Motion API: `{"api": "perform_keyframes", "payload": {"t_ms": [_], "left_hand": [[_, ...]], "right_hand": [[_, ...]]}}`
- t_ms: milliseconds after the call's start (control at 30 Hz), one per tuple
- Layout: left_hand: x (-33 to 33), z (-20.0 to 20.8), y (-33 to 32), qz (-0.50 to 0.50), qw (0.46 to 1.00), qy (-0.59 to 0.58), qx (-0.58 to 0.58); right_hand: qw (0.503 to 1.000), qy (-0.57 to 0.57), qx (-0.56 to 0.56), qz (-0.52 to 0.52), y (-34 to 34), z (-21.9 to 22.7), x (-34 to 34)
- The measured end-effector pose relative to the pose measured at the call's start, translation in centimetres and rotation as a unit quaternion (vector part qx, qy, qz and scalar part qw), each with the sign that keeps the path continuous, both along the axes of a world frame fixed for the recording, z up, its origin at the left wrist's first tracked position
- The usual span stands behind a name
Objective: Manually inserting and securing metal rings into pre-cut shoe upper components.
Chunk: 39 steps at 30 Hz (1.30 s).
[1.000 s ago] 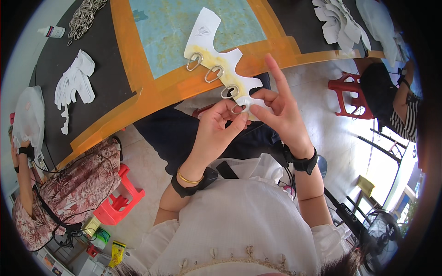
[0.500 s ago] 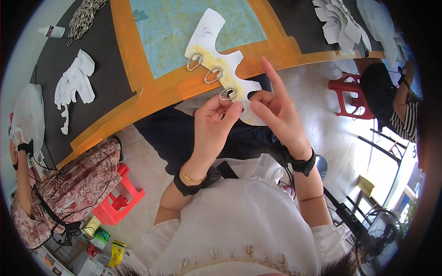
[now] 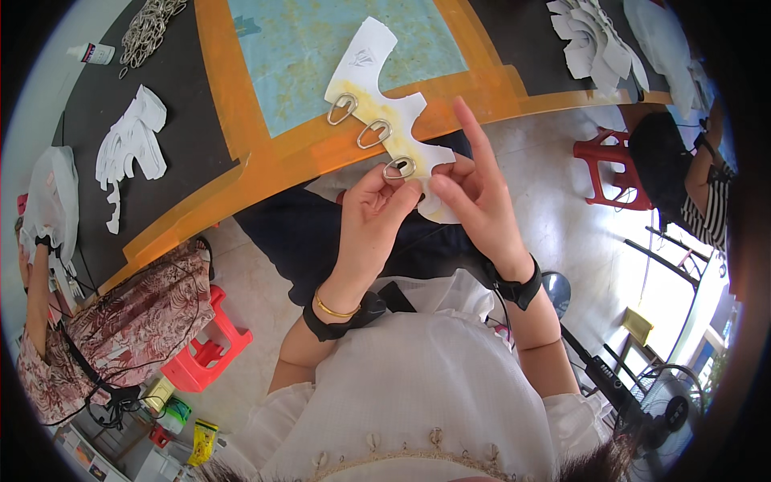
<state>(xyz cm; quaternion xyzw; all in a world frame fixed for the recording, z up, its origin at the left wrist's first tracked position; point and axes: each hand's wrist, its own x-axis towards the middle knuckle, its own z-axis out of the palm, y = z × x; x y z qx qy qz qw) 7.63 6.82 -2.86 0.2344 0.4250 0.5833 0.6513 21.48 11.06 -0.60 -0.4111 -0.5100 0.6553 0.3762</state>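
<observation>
A white, scalloped cut piece (image 3: 371,60) of paper-like or leather-like sheet, stained yellow along the middle, slants up from my hands over the table's front edge. Three oval metal rings (image 3: 356,101) hang along its left side. Near the lowest ring, my left hand (image 3: 368,210) pinches the piece between thumb and fingers. My right hand (image 3: 485,202) has its thumb and bent fingers on the lower end, while its index finger points upward, off the piece. Fingertips partly cover that lower end, where a small dark spot shows.
The table is edged with orange tape (image 3: 189,197) around a blue sheet (image 3: 337,56). Piles of white pieces lie left (image 3: 132,136) and right (image 3: 590,44). A heap of metal rings (image 3: 151,32) and a white bottle (image 3: 96,54) sit far left. People are at both sides, near red stools (image 3: 201,341).
My right hand has shifted slightly, its thumb and fingers closer together at the lower end. The piece has moved a little to the right. At left, the other person's arm has moved.
</observation>
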Motion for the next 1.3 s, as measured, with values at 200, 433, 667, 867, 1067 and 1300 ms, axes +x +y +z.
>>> {"api": "perform_keyframes", "payload": {"t_ms": [200, 433, 667, 867, 1067, 1300], "left_hand": [[-0.3, -0.5, -0.3, -0.023, 1.0, 0.016, -0.014], [-0.6, -0.5, 0.0, -0.031, 0.999, 0.023, -0.031], [-0.3, -0.3, 0.1, -0.004, 0.999, 0.027, -0.028], [-0.6, 0.2, -0.4, -0.109, 0.992, 0.024, -0.056], [-0.6, -0.1, -0.6, -0.097, 0.993, 0.05, -0.047], [-0.4, 0.0, -0.4, -0.088, 0.995, 0.048, -0.029]], "right_hand": [[0.998, -0.036, 0.04, -0.013, 0.2, 0.0, 0.2], [0.999, -0.039, 0.024, -0.012, 0.2, 0.3, 0.0], [0.995, -0.054, 0.077, -0.023, 0.3, 0.0, -0.5], [0.997, -0.06, 0.034, -0.029, 0.4, 0.1, 0.1], [0.999, -0.017, 0.022, -0.016, 0.4, -0.1, 0.8], [0.999, -0.012, 0.03, -0.015, 0.3, 0.1, 0.5]]}}
